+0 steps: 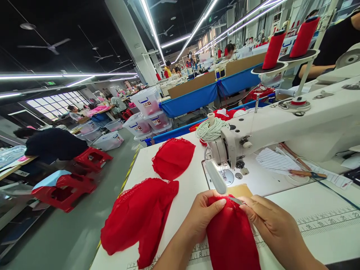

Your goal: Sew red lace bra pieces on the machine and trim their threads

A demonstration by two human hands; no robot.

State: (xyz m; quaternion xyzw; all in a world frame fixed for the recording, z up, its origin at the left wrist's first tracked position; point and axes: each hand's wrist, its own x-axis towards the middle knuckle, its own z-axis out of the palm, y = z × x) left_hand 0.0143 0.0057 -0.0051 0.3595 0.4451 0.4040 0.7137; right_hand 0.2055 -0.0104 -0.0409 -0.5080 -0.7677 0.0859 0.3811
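A loose stack of red lace cup pieces (140, 219) lies on the white table (309, 225). Left hand (202, 217): fingers closed, pinching the red lace fabric piece (230, 236). Right hand (270, 221): closed on its opposite edge. The piece lies just before the white sewing machine (281, 123).

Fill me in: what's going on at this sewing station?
A person at a white sewing machine holds a red lace piece on the table with both hands. The left hand pinches its upper left edge. The right hand grips the right edge, where a thin metal tip shows. The piece lies just in front of the machine's head. More red lace lies to the left: a near pile and a far piece. Other people work at benches behind.
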